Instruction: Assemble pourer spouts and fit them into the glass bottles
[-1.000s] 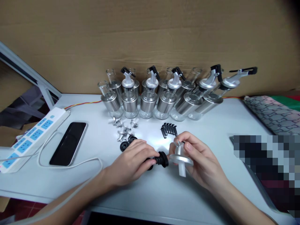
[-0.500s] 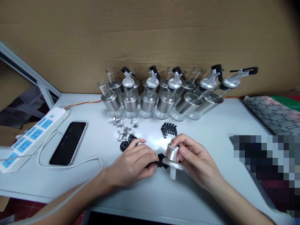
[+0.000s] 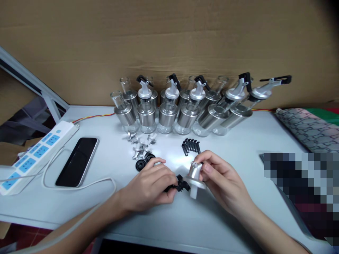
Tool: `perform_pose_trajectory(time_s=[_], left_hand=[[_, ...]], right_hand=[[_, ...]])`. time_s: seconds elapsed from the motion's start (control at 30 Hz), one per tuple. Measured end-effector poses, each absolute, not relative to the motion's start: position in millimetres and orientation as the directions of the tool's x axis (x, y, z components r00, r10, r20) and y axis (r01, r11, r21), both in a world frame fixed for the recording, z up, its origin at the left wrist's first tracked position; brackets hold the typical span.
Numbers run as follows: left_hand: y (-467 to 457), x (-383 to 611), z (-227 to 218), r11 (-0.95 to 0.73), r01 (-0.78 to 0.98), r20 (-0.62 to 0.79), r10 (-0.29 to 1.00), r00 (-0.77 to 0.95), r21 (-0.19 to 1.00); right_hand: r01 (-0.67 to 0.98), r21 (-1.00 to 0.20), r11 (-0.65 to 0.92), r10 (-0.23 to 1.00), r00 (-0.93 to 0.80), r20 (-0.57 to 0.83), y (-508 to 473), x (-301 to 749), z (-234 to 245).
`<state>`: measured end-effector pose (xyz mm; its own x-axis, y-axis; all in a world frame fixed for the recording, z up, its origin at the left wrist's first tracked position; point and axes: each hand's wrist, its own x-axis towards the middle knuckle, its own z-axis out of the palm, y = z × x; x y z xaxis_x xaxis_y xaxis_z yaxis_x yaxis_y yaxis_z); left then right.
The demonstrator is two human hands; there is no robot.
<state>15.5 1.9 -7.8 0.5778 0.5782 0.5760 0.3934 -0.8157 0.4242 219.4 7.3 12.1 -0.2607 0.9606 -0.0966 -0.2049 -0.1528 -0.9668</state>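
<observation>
My left hand [image 3: 149, 183] pinches a black rubber stopper [image 3: 180, 184] just above the white table [image 3: 238, 148]. My right hand [image 3: 221, 183] grips a silver pourer cap [image 3: 194, 174] with a white tube pointing down. Stopper and cap touch between the two hands. Behind my left hand lie loose silver spouts [image 3: 140, 143] and more black stoppers [image 3: 144, 161]. A small heap of black clips [image 3: 190, 145] lies behind my right hand.
A row of glass and steel bottles [image 3: 169, 113], some with pourer caps, stands at the back against a cardboard wall. A dark phone [image 3: 77, 161] and a white power strip [image 3: 37, 155] with its cable lie at the left. Patterned fabric [image 3: 309, 128] is at the right.
The silver cap has tilted and moved left and slightly up against the black stopper. My left hand has barely shifted.
</observation>
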Motion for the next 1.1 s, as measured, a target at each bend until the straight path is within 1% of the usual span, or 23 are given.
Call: perform_pose_trajectory(time_s=[0.1,0.2,0.27,0.33,0.43,0.6,0.77,1.1], left_hand=[[1.4,15.5,-8.2,-0.827,0.381,0.606,0.562,0.563,0.413],[0.4,14.8,-8.2,-0.846,0.376,0.669,0.531,0.52,0.379],[0.0,14.4,-7.7,-0.856,0.381,0.704,0.507,0.496,0.349],[0.0,14.3,-6.9,-0.862,0.385,0.72,0.493,0.488,0.329],[0.6,14.2,-6.4,-0.857,0.395,0.72,0.5,0.481,0.332],[1.1,13.6,-6.2,-0.837,0.424,0.711,0.528,0.464,0.345],[0.2,13.2,-6.9,-0.827,0.428,0.703,0.546,0.456,0.366],[0.7,12.3,-9.0,-0.817,0.448,0.687,0.56,0.463,0.363]], right_hand=[[-0.214,-0.968,-0.128,0.987,-0.121,-0.104,11.7,221.0,11.7],[-0.18,-0.982,-0.054,0.999,-0.015,-0.052,14.5,222.6,8.7],[-0.156,-0.987,-0.024,0.999,-0.032,-0.019,14.3,222.4,7.4],[-0.154,-0.988,-0.018,0.996,-0.094,-0.004,12.8,221.0,7.7],[-0.143,-0.99,-0.008,0.987,-0.16,0.015,10.0,218.1,10.4],[-0.075,-0.997,0.027,0.986,-0.165,0.039,7.0,217.1,14.5],[-0.047,-0.998,0.043,0.984,-0.173,0.05,5.7,219.7,14.4],[-0.067,-0.996,0.062,0.978,-0.195,0.074,7.5,221.0,12.3]])
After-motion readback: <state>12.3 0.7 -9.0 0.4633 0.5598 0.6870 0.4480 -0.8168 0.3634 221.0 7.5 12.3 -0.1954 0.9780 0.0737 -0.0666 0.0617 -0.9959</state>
